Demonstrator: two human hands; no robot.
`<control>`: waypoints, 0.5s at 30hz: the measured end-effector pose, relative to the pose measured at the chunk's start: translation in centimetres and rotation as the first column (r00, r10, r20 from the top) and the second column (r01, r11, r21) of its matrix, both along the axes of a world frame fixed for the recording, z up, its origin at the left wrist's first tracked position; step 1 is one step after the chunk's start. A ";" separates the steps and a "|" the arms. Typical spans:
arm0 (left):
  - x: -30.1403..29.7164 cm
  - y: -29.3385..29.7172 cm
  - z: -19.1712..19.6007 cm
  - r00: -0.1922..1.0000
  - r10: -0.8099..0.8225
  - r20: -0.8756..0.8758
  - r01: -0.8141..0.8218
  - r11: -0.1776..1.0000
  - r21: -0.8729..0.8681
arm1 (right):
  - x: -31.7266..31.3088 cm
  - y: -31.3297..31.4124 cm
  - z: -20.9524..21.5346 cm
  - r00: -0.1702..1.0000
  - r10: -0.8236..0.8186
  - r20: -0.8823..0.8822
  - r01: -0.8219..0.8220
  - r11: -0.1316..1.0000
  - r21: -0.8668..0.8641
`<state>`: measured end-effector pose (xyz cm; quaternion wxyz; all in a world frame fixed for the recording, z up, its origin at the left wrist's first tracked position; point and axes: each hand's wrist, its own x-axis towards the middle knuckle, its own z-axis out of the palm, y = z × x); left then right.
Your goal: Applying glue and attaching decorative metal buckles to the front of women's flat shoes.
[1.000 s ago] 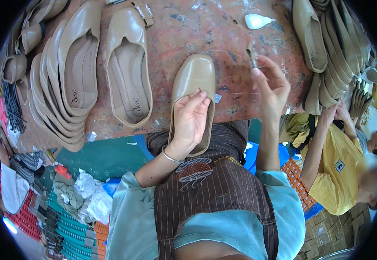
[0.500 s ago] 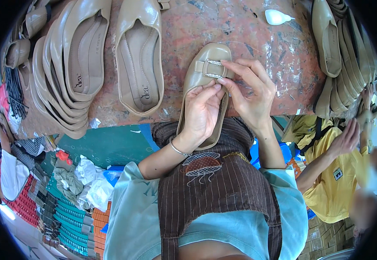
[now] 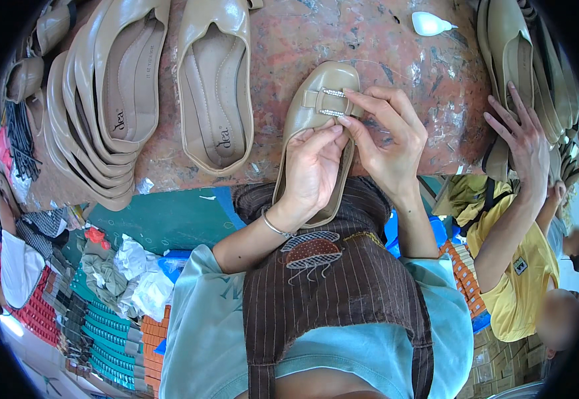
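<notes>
Stained reddish desk, beige shoes lined up. Left hand clenched on tan shoe, right hand pinching sparkly buckle. Buckle seated on strap, fixing seemingly unfinished

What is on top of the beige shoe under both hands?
A small sparkly buckle sits on the beige shoe, pinched by the left hand and right hand. The hands cover the insole.
</notes>
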<state>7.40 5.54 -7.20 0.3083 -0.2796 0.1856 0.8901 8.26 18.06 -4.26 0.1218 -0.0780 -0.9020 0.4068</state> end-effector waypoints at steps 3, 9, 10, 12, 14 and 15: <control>-0.2 0.2 0.3 1.000 0.003 0.012 -0.003 1.000 0.005 | 0.1 -0.2 -0.1 0.999 -0.027 0.019 0.028 1.000 -0.012; -1.1 1.6 1.5 0.996 -0.046 0.077 0.064 0.966 -0.250 | 0.5 -0.5 -0.3 0.998 -0.058 0.013 0.058 0.998 -0.013; -1.1 1.5 1.6 0.997 -0.063 0.039 0.071 0.959 -0.275 | 0.7 -0.5 -0.2 0.998 -0.060 0.013 0.060 0.998 -0.015; -1.1 1.5 1.6 0.998 -0.061 0.025 0.065 0.961 -0.269 | 1.1 -0.4 0.0 0.982 -0.091 0.168 0.133 0.957 -0.256; -1.0 1.5 1.5 0.998 -0.058 0.012 0.059 0.963 -0.262 | 1.5 -0.7 -0.6 0.970 -0.187 0.153 0.239 0.834 -0.498; -1.0 1.5 1.3 0.998 -0.068 0.005 0.067 0.959 -0.274 | 1.6 -1.0 -0.9 0.946 -0.280 0.164 0.312 0.641 -0.701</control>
